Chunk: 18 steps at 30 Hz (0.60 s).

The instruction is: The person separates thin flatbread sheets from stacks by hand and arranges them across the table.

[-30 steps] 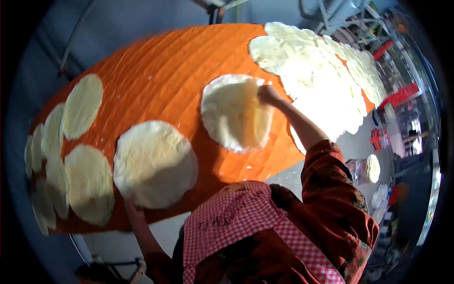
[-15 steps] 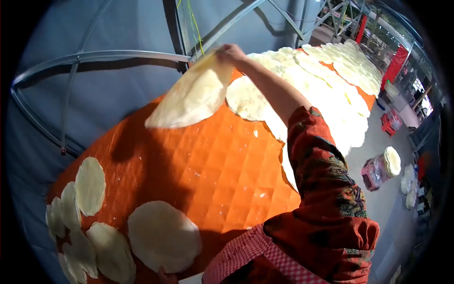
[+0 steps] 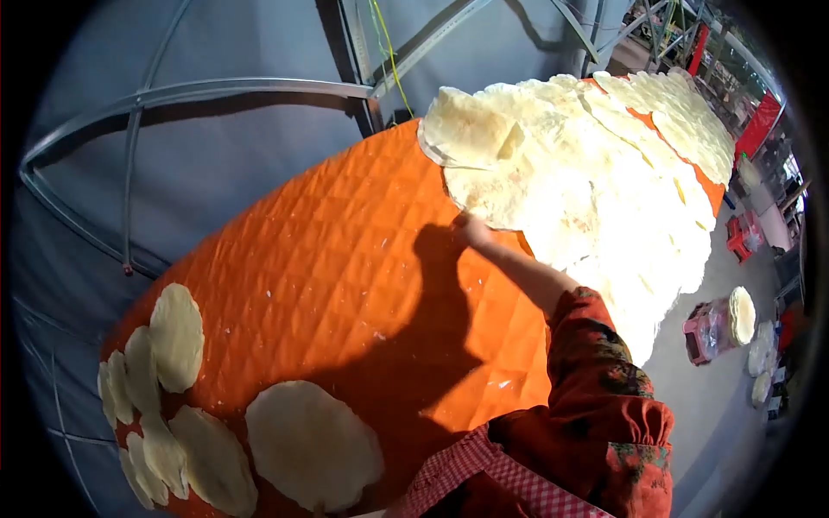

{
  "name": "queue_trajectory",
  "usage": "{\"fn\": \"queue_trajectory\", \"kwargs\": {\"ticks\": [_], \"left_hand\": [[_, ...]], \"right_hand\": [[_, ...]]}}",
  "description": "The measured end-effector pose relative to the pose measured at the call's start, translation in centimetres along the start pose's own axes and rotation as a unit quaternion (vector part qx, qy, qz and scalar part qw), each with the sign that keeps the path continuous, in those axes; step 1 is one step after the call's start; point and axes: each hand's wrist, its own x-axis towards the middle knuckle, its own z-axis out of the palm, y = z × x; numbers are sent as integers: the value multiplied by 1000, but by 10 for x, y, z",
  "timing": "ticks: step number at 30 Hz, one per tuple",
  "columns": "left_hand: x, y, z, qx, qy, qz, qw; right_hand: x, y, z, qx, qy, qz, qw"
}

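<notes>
My right hand (image 3: 471,230) is closed at the near-left edge of a broad layer of overlapping pale flatbreads (image 3: 553,173); whether it grips one is too small to tell. Beyond it, a partly folded flatbread (image 3: 466,128) lies on the layer's far-left corner. A single round flatbread (image 3: 313,445) rests flat on the orange quilted cover (image 3: 345,259) near the bottom of the view. Of my left hand, only a trace might show at that flatbread's lower edge, and its fingers are hidden.
Several oval flatbreads (image 3: 178,337) lie at the left end of the cover. Metal frame bars (image 3: 233,86) stand before a grey wall sheet behind it. To the right, on the floor, are a pink container (image 3: 706,331) with pale rounds and a red stool (image 3: 741,237).
The flatbread lifted in my right hand half a second ago now lies on the layer's far-left corner. My right hand has let it go and come down nearer to me.
</notes>
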Motion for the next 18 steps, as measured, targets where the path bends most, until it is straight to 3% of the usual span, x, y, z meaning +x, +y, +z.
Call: {"fn": "queue_trajectory", "kwargs": {"ticks": [2,3,6,10,11,12,14,18], "left_hand": [[11,-4,-12,-47,-2,-21,999],[49,-29,-60,34,-113,87,989],[59,-23,-84,196,-127,185,955],[58,-47,-77,375,-130,306,866],[53,-48,-64,367,-122,296,873],[50,-44,-44,340,-114,261,896],[43,-32,-3,246,-87,157,952],[30,-19,56,180,-46,78,979]], "right_hand": [[-58,-52,13,53,-157,92,982],[-66,-53,20,40,-126,85,987],[-56,-53,15,-15,-61,64,996],[-25,-34,-30,-154,45,20,987],[-11,-34,-38,-223,125,16,967],[-2,-43,-58,-224,80,27,971],[36,-29,-70,-291,150,-42,944],[112,-24,-79,-433,115,-95,889]]}}
